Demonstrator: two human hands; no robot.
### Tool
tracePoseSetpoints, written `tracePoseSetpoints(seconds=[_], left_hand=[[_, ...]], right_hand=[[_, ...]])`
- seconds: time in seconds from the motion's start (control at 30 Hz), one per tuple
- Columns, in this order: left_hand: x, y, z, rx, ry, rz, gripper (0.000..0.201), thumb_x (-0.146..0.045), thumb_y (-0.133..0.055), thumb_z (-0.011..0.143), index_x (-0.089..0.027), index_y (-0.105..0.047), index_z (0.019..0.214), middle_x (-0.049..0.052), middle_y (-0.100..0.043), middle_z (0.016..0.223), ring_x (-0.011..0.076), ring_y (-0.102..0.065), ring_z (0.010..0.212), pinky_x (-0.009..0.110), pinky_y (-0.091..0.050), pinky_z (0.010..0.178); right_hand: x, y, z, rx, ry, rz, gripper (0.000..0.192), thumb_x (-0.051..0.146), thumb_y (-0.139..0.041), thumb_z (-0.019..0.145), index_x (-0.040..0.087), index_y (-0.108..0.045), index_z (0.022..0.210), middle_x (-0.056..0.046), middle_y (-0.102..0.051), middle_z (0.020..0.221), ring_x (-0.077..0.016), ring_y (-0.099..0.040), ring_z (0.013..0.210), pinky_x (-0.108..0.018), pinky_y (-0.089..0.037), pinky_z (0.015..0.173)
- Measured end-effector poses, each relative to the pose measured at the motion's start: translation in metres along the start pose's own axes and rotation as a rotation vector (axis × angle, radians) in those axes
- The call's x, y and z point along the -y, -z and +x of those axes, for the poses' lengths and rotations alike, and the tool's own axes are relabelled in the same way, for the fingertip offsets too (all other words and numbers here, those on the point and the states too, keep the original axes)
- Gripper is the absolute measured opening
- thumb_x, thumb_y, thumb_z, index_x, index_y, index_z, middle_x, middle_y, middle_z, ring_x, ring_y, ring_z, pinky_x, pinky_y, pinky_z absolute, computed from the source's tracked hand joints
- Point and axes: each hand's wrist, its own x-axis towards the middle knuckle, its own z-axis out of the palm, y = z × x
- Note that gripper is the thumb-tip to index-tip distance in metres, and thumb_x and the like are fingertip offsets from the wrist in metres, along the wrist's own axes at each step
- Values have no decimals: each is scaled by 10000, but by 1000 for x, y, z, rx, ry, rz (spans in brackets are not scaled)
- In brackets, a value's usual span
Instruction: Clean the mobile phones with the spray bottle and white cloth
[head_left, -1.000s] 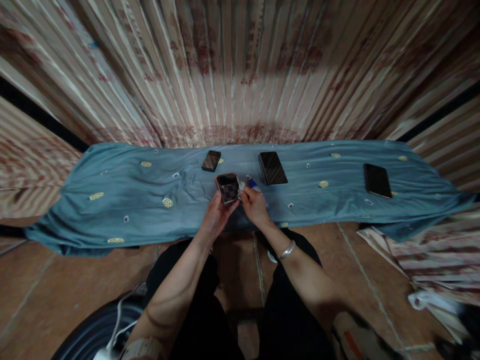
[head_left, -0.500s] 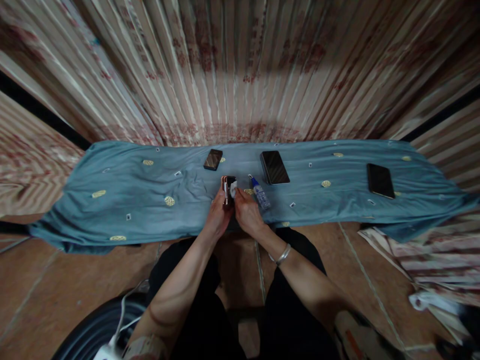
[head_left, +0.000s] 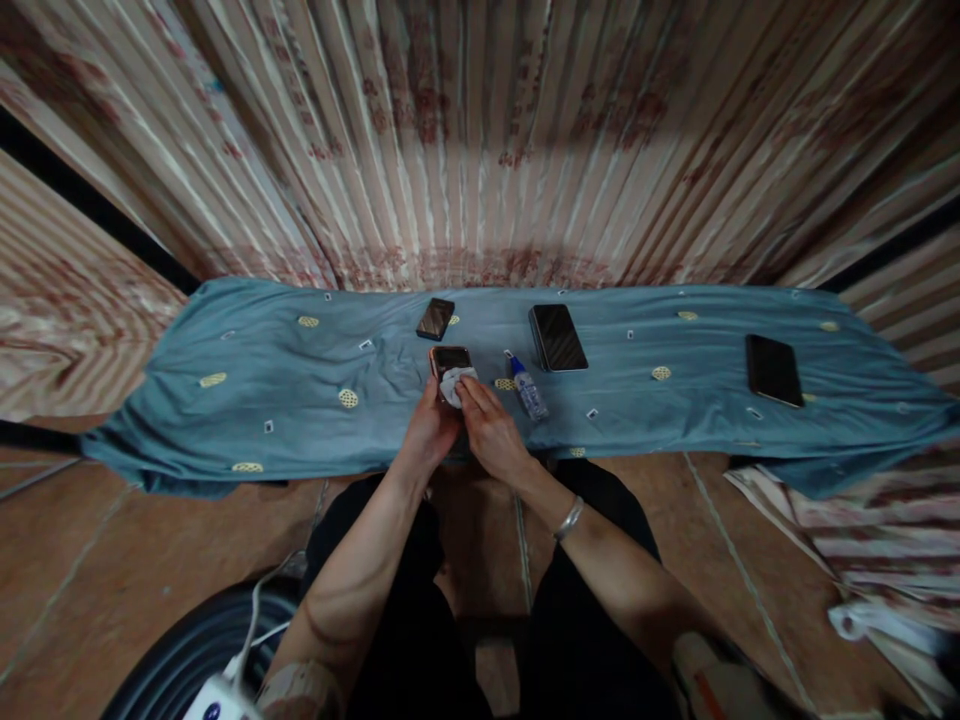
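Pleated curtains [head_left: 480, 150] enclose a narrow desk [head_left: 397, 425] draped in blue patterned cloth, behind which a person sits with both bare hands near its front edge. The left hand [head_left: 433, 428] grasps a dark-faced device [head_left: 450, 354] from below and the side; its fingers are curled about the casing, though their undersides are hidden. The right hand [head_left: 491, 428] pinches a white wad [head_left: 456, 386] between bunched fingers, laid against the face of the device. Just beside the right hand lies a blue-topped bottle [head_left: 530, 392]; beyond the hands rest a small dark box [head_left: 436, 319] and a larger dark case [head_left: 560, 338], with a flat dark case [head_left: 775, 371] well apart to the right. Principal hazard: hard or off-centre pressure through the wad could twist the device out of the left hand's grip and, so near the edge, drop it onto the tiled floor [head_left: 645, 500]. A wide sweep of the right hand could also knock the bottle, and a loosely pinched wad could bunch or slip.
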Motion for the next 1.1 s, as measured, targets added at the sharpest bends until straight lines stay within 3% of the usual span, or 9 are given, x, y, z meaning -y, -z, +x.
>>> tracePoseSetpoints(seconds=[0.1, 0.3, 0.43, 0.63, 0.83, 0.93, 1.1], left_hand=[[-5, 0, -5, -1, 43, 22, 429, -456, -393, 996, -154, -696, 957, 126, -748, 951, 251, -687, 1049, 416, -508, 1010], [-3, 1, -4, 10, 17, 23, 396, -468, -431, 980, -177, -699, 983, 104, -759, 950, 233, -688, 1042, 405, -516, 1000], [1, 2, 1, -43, -34, -58, 283, -360, -478, 973, -174, -685, 924, 68, -744, 929, 169, -683, 1044, 302, -500, 1022], [3, 5, 5, -63, -28, -45, 125, -203, -550, 905, -172, -652, 839, 53, -726, 932, 169, -667, 1093, 312, -497, 1048], [12, -4, -2, -14, -66, -56, 180, -270, -558, 932, -178, -693, 1006, 71, -724, 1152, 180, -600, 1252, 302, -448, 1103], [18, -9, -9, 67, -6, -31, 281, -327, -580, 933, -184, -686, 1150, 93, -702, 1249, 215, -594, 1270, 359, -462, 1100], [21, -7, -16, 108, 47, 122, 398, -377, -695, 867, -249, -672, 1243, 69, -724, 1162, 231, -707, 988, 438, -571, 941]], right_hand=[[-9, 0, 3, -13, -51, -14, 554, 57, -353, 936, 73, -494, 1472, -215, -544, 1472, -283, -454, 1427, -522, -405, 1184], [-7, -3, 2, -43, -38, -37, 521, 79, -338, 950, 49, -537, 1430, -210, -568, 1451, -282, -472, 1418, -495, -401, 1193], [5, -4, 1, -20, 42, 10, 510, 92, -342, 968, 74, -540, 1438, -189, -552, 1474, -266, -445, 1440, -478, -398, 1204], [10, -1, 3, 25, 112, 69, 523, 100, -329, 978, 82, -501, 1471, -192, -502, 1519, -266, -391, 1475, -494, -384, 1212], [0, 5, 8, 1, 49, 86, 545, 139, -349, 992, 143, -418, 1533, -157, -473, 1550, -238, -367, 1490, -487, -347, 1232], [-6, 10, 13, -48, -12, 97, 534, 198, -334, 1011, 133, -406, 1537, -157, -437, 1576, -237, -334, 1508, -496, -322, 1240], [-24, 21, 21, -144, -129, 154, 517, 270, -310, 1025, 117, -451, 1498, -158, -490, 1535, -227, -406, 1468, -485, -331, 1226]])
